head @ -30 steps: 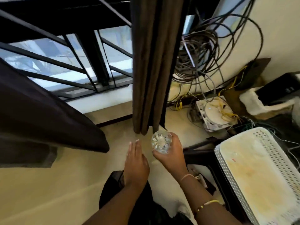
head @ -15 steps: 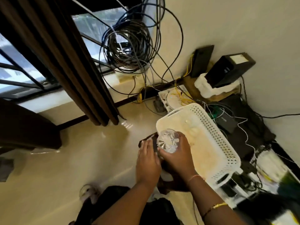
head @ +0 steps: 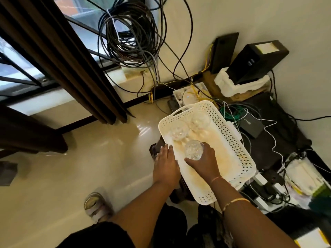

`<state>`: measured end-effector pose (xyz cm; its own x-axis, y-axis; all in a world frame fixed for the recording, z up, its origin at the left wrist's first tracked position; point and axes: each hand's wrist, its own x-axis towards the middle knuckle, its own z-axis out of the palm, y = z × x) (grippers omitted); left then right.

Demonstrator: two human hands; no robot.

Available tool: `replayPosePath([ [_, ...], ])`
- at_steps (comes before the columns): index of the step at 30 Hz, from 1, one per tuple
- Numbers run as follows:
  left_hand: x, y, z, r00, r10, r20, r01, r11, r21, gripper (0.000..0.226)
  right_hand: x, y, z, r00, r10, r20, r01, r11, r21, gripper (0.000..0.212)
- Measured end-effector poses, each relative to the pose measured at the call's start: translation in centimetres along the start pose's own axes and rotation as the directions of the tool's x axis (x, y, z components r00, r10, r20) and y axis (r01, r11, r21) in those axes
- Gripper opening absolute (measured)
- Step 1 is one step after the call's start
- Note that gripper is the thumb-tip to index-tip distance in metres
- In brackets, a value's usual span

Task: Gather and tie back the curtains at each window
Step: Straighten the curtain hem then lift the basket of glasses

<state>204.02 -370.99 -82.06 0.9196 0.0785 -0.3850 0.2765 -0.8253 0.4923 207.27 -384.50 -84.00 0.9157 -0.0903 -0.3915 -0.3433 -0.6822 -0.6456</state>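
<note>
I judged the brown curtain (head: 71, 65) soft, limp and light, with nothing in it to break, and best bunched round its hanging folds partway up. It hung well apart from both hands, up and to their left. My right hand (head: 204, 163) curled round a cut glass (head: 194, 152) over the white basket (head: 234, 142). My left hand (head: 166, 167) lay flat, fingers straight, on the basket's left rim.

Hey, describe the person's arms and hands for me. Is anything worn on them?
Both forearms are bare, with no sleeves or gloves in view. The left hand and its wrist carry nothing. Behind the right hand, a thin pale orange thread circles the wrist, and a slim gold bangle sits farther up the forearm. No rings show on the fingers.
</note>
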Motion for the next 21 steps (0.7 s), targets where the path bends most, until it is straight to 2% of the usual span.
replayPosePath([
  [8, 0.5, -0.6, 0.7, 0.999, -0.024, -0.028, 0.024, 0.999, -0.024, 0.055, 1.7, 0.5, 1.4, 0.993, 0.033, 0.113, -0.029, 0.999, -0.038, 0.083],
  [12, 0.7, -1.1, 0.7, 0.998, -0.045, -0.041, 0.044, 0.999, -0.031, 0.054, 2.1, 0.6, 1.9, 0.991, 0.094, 0.100, -0.096, 0.995, 0.020, 0.082],
  [14, 0.8, -1.4, 0.7, 0.997, -0.057, -0.045, 0.056, 0.998, -0.028, 0.054, 2.3, 0.6, 2.1, 0.987, 0.122, 0.108, -0.126, 0.991, 0.035, 0.088],
  [18, 0.9, -1.4, 0.6, 0.996, -0.072, -0.043, 0.070, 0.996, -0.046, 0.055, 2.1, 0.3, 2.1, 0.970, 0.150, 0.190, -0.161, 0.986, 0.043, 0.115],
  [21, 1.1, -1.1, 0.3, 0.997, -0.064, -0.048, 0.061, 0.996, -0.069, 0.055, 1.8, -0.4, 2.2, 0.988, 0.082, 0.131, -0.081, 0.997, -0.010, 0.115],
])
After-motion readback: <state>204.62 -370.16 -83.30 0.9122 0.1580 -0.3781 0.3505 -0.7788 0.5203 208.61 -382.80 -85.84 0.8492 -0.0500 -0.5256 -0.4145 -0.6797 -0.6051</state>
